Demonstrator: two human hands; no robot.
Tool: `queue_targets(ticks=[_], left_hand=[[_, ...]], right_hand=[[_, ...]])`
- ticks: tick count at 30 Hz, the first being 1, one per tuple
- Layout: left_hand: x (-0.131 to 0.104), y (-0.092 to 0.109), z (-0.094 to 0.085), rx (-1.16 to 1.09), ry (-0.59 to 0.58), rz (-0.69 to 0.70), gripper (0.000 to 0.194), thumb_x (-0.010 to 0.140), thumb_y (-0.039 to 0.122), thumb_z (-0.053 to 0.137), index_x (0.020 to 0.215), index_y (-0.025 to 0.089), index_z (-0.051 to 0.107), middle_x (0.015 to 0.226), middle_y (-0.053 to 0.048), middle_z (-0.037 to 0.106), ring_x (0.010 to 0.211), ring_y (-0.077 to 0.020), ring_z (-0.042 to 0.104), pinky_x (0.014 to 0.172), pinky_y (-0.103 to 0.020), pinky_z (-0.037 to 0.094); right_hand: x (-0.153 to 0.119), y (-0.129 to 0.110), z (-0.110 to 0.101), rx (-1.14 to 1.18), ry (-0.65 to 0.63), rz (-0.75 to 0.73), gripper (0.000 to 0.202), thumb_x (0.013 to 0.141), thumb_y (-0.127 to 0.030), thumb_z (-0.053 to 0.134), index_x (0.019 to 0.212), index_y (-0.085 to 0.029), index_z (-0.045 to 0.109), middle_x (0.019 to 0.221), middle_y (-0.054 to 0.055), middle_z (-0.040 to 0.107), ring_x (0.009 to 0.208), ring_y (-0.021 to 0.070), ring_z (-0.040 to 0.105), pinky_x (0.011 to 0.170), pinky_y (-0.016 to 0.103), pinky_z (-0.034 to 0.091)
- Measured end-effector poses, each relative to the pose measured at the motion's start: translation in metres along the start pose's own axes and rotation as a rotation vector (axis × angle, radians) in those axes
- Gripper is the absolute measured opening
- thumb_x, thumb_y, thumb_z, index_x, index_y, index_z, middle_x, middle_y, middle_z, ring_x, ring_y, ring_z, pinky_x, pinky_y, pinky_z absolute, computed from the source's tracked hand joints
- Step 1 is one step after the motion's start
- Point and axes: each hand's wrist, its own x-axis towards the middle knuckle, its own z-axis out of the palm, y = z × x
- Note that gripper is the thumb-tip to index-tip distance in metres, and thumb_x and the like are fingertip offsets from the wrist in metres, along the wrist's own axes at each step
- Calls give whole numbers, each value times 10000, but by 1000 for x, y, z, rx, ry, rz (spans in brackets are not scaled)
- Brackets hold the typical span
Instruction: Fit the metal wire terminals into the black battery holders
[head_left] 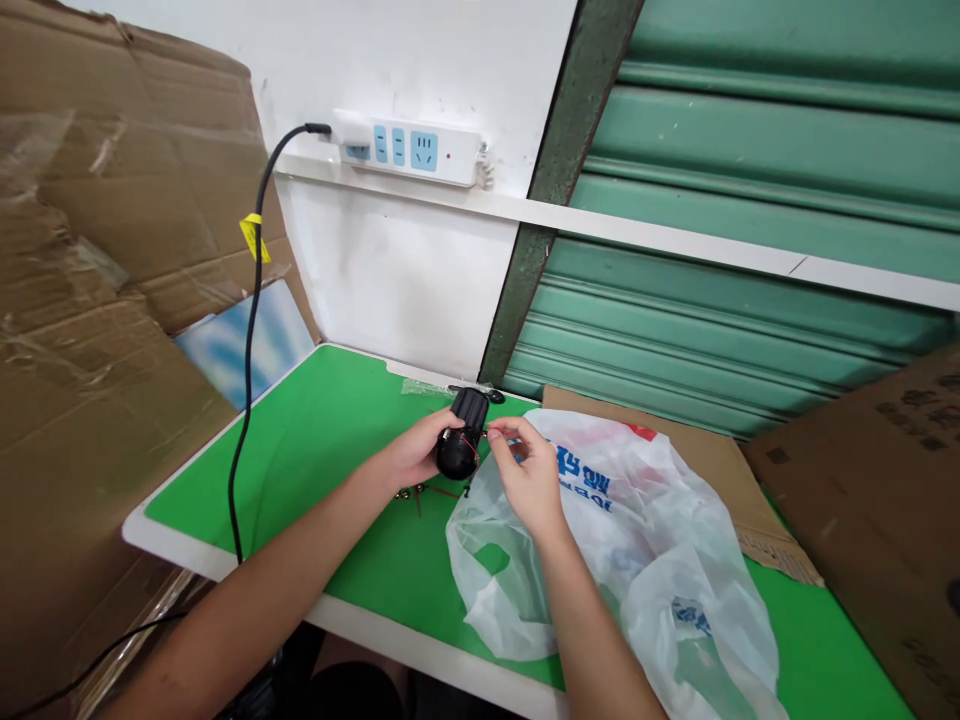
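My left hand [417,452] grips a black cylindrical part [463,436] with thin red wires at its near end, held just above the green table top [300,450]. My right hand [525,470] is beside it on the right, with thumb and forefinger pinched at the wires by the part's end. What the fingertips hold is too small to tell. The right wrist rests over a crumpled translucent plastic bag [645,560] with blue print. Small brownish bits and wire pieces [420,492] lie on the green surface under my hands.
A black cable [247,350] runs from a white power strip [409,150] on the wall down across the table's left edge. Cardboard sheets [97,250] lean at the left; a cardboard box [885,500] stands at the right. A green roller shutter [750,200] is behind.
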Motion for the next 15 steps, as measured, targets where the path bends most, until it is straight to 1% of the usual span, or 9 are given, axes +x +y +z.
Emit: queue_targets(ticks=[3,5,7,9,11,15], left_hand=[[-1,-4,-2,21,-34,56,215,728,143,733,931,154,665,765,-22,687,645,-140,635,630,-237,491],[-2,-5,-3,31,-74,42,320,726,159,783,1026,167,672,833,-31,704,710,-149,648,675,-245,488],[-4,-6,-4,30,-121,19,373,727,175,819,1069,183,673,887,-33,709,765,-156,656,731,-259,484],[-5,-7,-5,24,-162,2,382,728,185,837,1074,192,675,917,-31,709,799,-158,657,767,-268,475],[-5,-7,-6,15,-180,-10,378,724,193,846,1062,195,677,913,-29,709,804,-160,657,772,-273,471],[-5,-6,-4,-6,-168,-14,374,698,208,864,1024,187,684,863,-23,708,759,-153,652,725,-259,467]], right_hand=[[-1,1,0,-41,-30,-53,161,889,-326,599,898,-217,717,879,41,734,803,188,661,679,285,489],[0,2,-2,-58,-44,-80,156,901,-309,597,909,-220,726,896,42,729,825,186,657,696,283,491],[0,2,-4,-69,-55,-113,150,908,-295,598,910,-225,730,905,43,721,834,183,654,700,280,492],[1,2,-6,-76,-72,-146,140,911,-281,602,907,-229,732,903,40,715,828,181,653,699,280,493],[2,2,-7,-87,-82,-168,128,910,-262,608,900,-232,732,889,35,715,814,182,652,703,287,494],[2,1,-8,-123,-75,-185,124,909,-244,613,888,-239,736,876,34,725,812,192,652,721,305,494]])
